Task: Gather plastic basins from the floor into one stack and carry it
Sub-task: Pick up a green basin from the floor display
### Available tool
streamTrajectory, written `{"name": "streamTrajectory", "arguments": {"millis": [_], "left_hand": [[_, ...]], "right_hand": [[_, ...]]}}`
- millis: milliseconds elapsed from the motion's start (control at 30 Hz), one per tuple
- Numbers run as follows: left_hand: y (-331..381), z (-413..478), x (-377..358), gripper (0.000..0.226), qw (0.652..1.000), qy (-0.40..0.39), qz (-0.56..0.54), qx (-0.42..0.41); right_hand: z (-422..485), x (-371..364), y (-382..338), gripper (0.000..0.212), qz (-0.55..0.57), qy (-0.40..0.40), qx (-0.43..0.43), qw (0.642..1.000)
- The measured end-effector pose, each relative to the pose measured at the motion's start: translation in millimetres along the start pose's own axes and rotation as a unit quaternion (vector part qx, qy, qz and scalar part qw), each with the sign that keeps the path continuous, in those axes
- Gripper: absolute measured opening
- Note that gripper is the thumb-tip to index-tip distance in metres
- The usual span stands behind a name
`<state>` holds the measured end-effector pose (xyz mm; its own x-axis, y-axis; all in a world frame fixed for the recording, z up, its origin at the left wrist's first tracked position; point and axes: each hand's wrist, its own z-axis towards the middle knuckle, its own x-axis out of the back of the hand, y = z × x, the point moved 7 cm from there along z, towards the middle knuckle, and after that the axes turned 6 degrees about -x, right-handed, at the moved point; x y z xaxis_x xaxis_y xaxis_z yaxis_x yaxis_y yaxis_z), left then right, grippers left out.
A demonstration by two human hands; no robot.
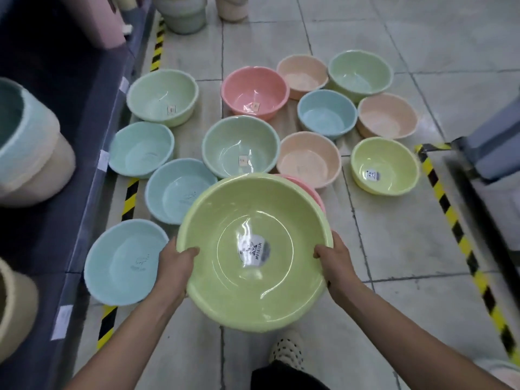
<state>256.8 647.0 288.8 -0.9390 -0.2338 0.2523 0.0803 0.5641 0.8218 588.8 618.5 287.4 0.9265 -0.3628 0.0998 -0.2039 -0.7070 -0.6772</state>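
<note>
I hold a large light-green basin (225, 277) above the floor, a label at its bottom. My left hand (176, 263) grips its left rim with the thumb inside. My right hand (336, 261) grips the right rim the same way. A pink basin (312, 192) shows just behind and under its far right edge; I cannot tell whether the two touch. Several more basins lie spread on the tiled floor: blue ones (123, 260) at the left, a grey-green one (241, 146) in the middle, peach (308, 159), pink (254, 92) and yellow-green (384, 166) ones farther off.
A dark shelf unit (56, 108) with stacked tubs (31, 153) runs along the left. Yellow-black hazard tape (461, 240) marks the floor on the right, beside a grey rack (495, 147). Stacked buckets (185, 12) stand at the far end. My spotted shoe (287, 347) is below the basin.
</note>
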Motion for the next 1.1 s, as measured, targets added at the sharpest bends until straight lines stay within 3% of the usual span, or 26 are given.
{"name": "streamTrajectory", "arguments": {"millis": [267,533,833,1100], "left_hand": [[189.5,-95.5,-64.9,0.036,0.997,-0.06,0.04,-0.006],[282.8,-127.4,-168.4,0.041,0.995,-0.094,0.007,0.027],[337.2,-61.5,-329.6,0.038,0.991,-0.125,-0.015,0.049],[331.0,8.0,-493.0,0.038,0.983,-0.14,0.058,0.104]], "right_hand": [[-96.3,107.2,-127.8,0.049,0.011,0.04,-0.048,0.998],[-100.2,202.6,-242.1,0.046,-0.001,0.077,-0.044,0.996],[28.3,287.8,-345.2,0.042,-0.065,0.073,-0.051,0.994],[180.7,360.6,-395.1,0.037,-0.087,0.091,-0.076,0.989]]}}
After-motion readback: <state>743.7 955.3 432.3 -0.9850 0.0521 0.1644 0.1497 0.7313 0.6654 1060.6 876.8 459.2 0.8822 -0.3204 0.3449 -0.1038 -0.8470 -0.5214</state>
